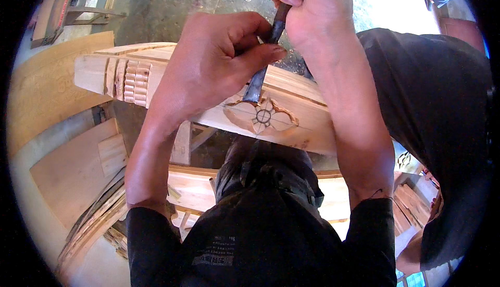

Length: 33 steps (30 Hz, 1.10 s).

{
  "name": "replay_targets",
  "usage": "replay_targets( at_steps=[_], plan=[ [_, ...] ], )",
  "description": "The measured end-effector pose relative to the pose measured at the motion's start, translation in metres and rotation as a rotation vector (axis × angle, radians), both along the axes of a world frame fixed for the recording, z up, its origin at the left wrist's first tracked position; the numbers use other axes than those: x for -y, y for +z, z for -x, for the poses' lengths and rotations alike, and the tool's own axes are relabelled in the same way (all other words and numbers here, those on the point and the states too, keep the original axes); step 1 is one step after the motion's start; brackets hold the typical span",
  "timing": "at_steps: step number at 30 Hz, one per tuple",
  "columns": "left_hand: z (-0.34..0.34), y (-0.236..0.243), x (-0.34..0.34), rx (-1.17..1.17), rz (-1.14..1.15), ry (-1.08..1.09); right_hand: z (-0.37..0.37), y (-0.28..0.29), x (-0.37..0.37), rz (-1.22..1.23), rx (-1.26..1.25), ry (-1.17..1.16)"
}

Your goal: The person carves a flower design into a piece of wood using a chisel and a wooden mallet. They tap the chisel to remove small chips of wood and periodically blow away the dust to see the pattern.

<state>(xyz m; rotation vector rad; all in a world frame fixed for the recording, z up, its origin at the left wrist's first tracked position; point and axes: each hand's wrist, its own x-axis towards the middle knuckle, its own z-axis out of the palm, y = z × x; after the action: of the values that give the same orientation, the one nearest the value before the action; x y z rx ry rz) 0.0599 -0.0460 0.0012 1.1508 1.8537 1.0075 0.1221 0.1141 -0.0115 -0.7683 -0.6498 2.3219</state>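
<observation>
My left hand grips the lower shaft of a chisel, thumb and fingers wrapped round it. My right hand holds the handle higher up, at the top of the view. The flat metal blade reaches down to a carved floral motif, with a pencilled circle and cross lines, on a pale wooden beam. The tip is at the upper left edge of the motif. Farther left on the beam are rows of carved ridges.
Another person in dark clothing is close at my right. A patterned board, plywood sheets and wood strips are at the left. A wooden trestle shows below the beam; more timber lies at lower right.
</observation>
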Motion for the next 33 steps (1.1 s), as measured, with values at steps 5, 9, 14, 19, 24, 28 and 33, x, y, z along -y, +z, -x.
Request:
replay_targets(
  at_steps=[5, 9, 14, 19, 24, 28, 33],
  plan=[
    [-0.002, 0.004, 0.001, 0.064, 0.005, -0.001, -0.009, -0.005, -0.019, -0.039, -0.084, -0.038],
    [-0.002, 0.005, 0.0, 0.071, 0.028, -0.013, -0.016, 0.01, -0.004, -0.03, 0.003, -0.058],
    [-0.002, 0.005, 0.0, 0.05, 0.042, -0.016, -0.008, -0.006, -0.014, -0.077, -0.027, -0.027],
    [-0.003, 0.003, 0.001, 0.051, 0.002, 0.005, -0.009, 0.004, -0.006, -0.075, -0.013, -0.061],
    [-0.004, 0.002, 0.0, 0.044, 0.018, 0.003, -0.01, 0.001, -0.006, -0.064, 0.003, -0.076],
    [-0.007, 0.005, -0.001, 0.077, 0.015, 0.012, -0.011, 0.002, -0.005, -0.066, 0.004, -0.048],
    [-0.006, 0.004, -0.001, 0.032, 0.025, -0.009, -0.01, -0.004, -0.002, -0.047, -0.022, -0.077]
  ],
)
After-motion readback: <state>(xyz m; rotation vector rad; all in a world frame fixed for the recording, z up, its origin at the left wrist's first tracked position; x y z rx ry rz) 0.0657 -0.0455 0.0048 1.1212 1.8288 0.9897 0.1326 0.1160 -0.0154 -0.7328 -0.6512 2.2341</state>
